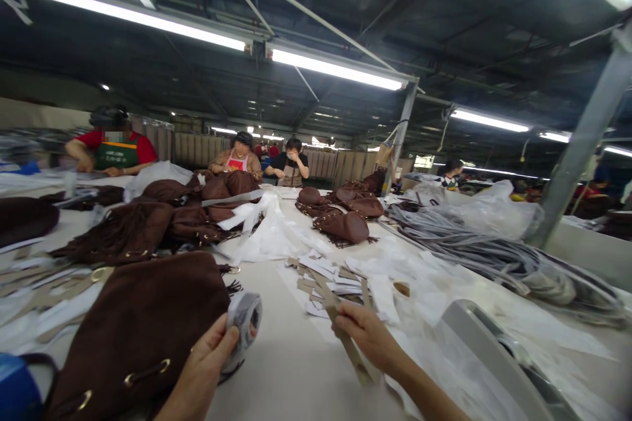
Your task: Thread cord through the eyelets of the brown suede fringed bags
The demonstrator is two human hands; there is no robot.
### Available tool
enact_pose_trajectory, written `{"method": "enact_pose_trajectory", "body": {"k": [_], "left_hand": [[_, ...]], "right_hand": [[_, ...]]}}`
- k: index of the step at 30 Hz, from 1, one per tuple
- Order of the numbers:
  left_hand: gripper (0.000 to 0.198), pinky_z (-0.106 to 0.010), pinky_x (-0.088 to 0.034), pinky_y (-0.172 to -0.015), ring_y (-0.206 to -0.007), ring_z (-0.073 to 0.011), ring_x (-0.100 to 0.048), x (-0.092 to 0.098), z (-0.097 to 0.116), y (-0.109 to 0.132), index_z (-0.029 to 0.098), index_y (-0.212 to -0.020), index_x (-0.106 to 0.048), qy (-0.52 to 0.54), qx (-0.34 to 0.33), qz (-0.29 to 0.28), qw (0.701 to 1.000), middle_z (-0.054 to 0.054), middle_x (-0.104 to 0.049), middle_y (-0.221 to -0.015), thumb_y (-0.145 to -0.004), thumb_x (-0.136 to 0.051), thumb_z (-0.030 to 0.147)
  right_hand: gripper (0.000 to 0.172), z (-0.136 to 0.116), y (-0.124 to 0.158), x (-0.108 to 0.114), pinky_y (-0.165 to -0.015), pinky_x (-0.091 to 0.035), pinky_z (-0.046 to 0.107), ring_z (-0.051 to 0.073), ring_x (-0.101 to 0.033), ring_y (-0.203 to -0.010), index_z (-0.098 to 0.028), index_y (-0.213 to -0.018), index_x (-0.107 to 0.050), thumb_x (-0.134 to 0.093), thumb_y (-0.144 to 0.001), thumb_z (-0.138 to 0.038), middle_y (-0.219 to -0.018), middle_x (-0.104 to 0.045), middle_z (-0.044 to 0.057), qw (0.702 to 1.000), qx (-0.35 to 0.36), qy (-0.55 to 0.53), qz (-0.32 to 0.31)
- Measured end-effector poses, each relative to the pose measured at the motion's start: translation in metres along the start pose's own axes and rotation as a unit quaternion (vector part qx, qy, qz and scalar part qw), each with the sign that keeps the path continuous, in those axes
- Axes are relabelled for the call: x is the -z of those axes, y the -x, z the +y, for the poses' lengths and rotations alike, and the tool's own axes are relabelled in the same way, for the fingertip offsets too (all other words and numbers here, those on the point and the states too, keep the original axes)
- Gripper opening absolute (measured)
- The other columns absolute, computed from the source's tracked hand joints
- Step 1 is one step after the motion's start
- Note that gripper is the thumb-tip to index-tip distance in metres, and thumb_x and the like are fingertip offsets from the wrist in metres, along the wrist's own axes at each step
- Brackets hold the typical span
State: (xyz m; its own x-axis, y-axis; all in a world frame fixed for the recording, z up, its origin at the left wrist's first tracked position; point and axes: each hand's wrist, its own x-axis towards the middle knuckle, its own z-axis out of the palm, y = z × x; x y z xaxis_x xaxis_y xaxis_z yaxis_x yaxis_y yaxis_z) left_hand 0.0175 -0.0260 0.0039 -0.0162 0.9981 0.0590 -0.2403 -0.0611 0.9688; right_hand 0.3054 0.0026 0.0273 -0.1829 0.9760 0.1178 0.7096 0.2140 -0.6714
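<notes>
1. While I am watching the tabletop's (291, 368) near edge, the left hand (202, 368) is pinching a grey tape roll (245, 322) between thumb and fingers, just beside the brown bag (143, 322).
2. The right hand (368, 335) is gripping a tan strip (328, 299) in curled fingers, its long axis pointing toward the far edge, just right of the roll.

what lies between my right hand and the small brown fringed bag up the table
In the head view, a loose pile of tan and white strips lies there, on the table between the right hand and the brown fringed bag.
</notes>
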Motion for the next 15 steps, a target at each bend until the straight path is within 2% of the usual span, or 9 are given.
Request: {"method": "enact_pose_trajectory", "body": {"k": [2,4,7,10,15], "left_hand": [[0.049,-0.021,-0.042,-0.065,-0.070,-0.0155,-0.058,-0.001,-0.001,0.000,0.016,-0.085,-0.069,0.004,-0.007,-0.010,1.000,-0.001,-0.067,-0.075,-0.065,-0.073,0.061],[0.050,-0.021,-0.040,-0.064,-0.067,-0.0139,-0.057,-0.002,-0.001,0.001,0.016,-0.085,-0.068,0.006,-0.004,-0.023,1.000,-0.001,-0.066,-0.075,-0.066,-0.073,0.061],[0.050,-0.020,-0.038,-0.063,-0.066,-0.0130,-0.054,-0.003,0.001,0.004,0.015,-0.085,-0.067,0.008,0.008,-0.040,0.999,-0.002,-0.065,-0.074,-0.065,-0.074,0.061],[0.048,-0.021,-0.037,-0.062,-0.065,-0.0129,-0.052,-0.006,0.006,0.007,0.015,-0.086,-0.066,0.016,0.008,-0.049,0.999,-0.001,-0.062,-0.072,-0.065,-0.074,0.057],[0.044,-0.023,-0.038,-0.063,-0.064,-0.0140,-0.049,-0.007,0.011,0.009,0.016,-0.084,-0.067,-0.020,-0.024,-0.064,0.997,0.000,-0.059,-0.068,-0.069,-0.071,0.057]], "right_hand": [[0.031,-0.009,-0.002,-0.007,-0.066,-0.049,0.029,0.015,-0.064,-0.068,-0.020,-0.080,-0.048,-0.036,-0.089,-0.048,-0.076,-0.061,0.000,0.994,0.001,-0.108,-0.026],[0.033,-0.020,-0.002,-0.018,-0.056,-0.049,0.025,0.011,-0.059,-0.054,-0.020,-0.082,-0.047,-0.045,-0.082,-0.053,-0.071,-0.057,-0.003,0.969,-0.017,-0.240,-0.061],[0.028,-0.039,0.002,-0.036,-0.041,-0.040,0.019,0.007,-0.048,-0.042,-0.019,-0.076,-0.049,-0.059,-0.072,-0.045,-0.060,-0.050,-0.007,0.930,-0.036,-0.343,-0.127],[0.020,-0.059,0.005,-0.051,-0.035,-0.031,0.016,0.006,-0.045,-0.039,-0.018,-0.076,-0.056,-0.055,-0.074,-0.038,-0.058,-0.049,-0.007,0.944,0.004,-0.298,-0.143],[0.022,-0.075,0.003,-0.069,-0.039,-0.032,0.017,0.008,-0.047,-0.037,-0.017,-0.076,-0.066,-0.048,-0.080,-0.028,-0.044,-0.046,-0.007,0.984,0.060,-0.161,-0.037]]}}
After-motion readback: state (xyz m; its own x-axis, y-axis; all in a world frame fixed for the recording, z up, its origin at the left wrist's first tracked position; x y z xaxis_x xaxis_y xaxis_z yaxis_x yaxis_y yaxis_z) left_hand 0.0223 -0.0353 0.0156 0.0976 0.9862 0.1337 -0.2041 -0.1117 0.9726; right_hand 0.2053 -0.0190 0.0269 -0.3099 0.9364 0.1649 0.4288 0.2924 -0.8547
